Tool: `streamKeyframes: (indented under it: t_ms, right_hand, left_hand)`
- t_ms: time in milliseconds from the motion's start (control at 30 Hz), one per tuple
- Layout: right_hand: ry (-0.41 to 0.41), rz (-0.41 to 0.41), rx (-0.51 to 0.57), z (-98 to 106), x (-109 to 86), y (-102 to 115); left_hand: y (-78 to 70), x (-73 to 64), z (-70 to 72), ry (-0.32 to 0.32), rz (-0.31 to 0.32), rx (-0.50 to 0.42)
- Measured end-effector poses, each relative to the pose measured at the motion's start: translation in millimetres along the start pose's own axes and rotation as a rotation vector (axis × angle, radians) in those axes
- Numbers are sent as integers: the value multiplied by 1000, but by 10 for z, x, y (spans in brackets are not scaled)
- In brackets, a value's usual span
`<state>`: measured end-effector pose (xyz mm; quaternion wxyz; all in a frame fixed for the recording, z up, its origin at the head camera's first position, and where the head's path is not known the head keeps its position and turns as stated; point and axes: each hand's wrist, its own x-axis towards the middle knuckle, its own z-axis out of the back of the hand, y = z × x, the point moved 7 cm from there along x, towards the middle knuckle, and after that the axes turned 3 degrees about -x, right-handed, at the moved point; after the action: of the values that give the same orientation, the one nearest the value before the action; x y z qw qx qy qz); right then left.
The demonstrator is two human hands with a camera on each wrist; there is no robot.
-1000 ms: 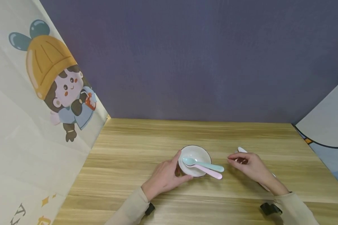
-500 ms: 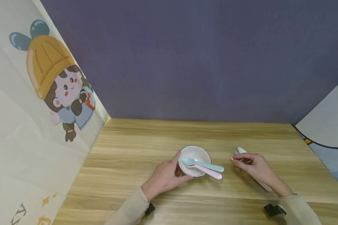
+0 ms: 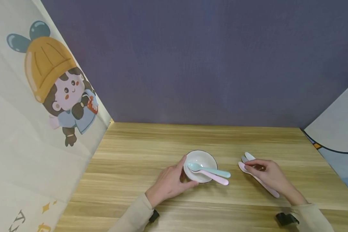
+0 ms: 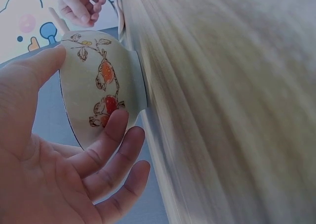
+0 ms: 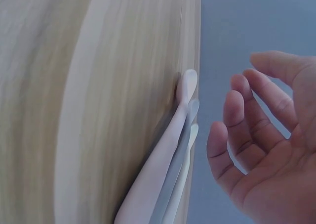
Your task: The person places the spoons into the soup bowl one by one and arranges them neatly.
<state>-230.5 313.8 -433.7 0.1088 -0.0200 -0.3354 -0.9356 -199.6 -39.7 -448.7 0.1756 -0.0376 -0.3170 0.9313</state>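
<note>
My left hand [image 3: 169, 183] holds a white bowl [image 3: 205, 157] by its left side. The thumb is on the rim; fingers lie against the outer wall, which carries painted red fruit in the left wrist view. A mint spoon [image 3: 213, 171] and a pink spoon [image 3: 217, 178] lean in the bowl, handles over its right rim. To the right, my right hand [image 3: 269, 175] hovers over a second pink spoon [image 3: 262, 183], a grey spoon [image 3: 244, 159] and a white spoon [image 3: 249, 156] lying side by side. Its loosely bent fingers hold nothing in the right wrist view.
The wooden table [image 3: 150, 145] meets a dark blue-grey panel [image 3: 203, 64] at its back edge. A pale wall with a cartoon figure [image 3: 72, 90] borders the left side, and another printed panel [image 3: 336, 129] the right.
My right hand has moved slightly right and toward me, uncovering the pink spoon and more of the grey one beneath it. The left hand and bowl have stayed put.
</note>
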Motion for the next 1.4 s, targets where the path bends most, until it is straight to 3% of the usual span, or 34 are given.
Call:
streamKeyframes:
  t_ms: [300, 867, 1167, 1400]
  right_hand:
    - [-38, -46, -70, 108, -10, -127]
    - [-45, -125, -123, 239, 17, -336]
    - [-120, -77, -142, 296, -1, -443]
    - [-95, -112, -159, 300, -27, -557]
  left_hand:
    - [15, -20, 2, 1, 51, -7]
    - [5, -19, 9, -11, 34, 2]
    - [8, -18, 11, -11, 39, 10]
    - [7, -25, 10, -9, 40, 9]
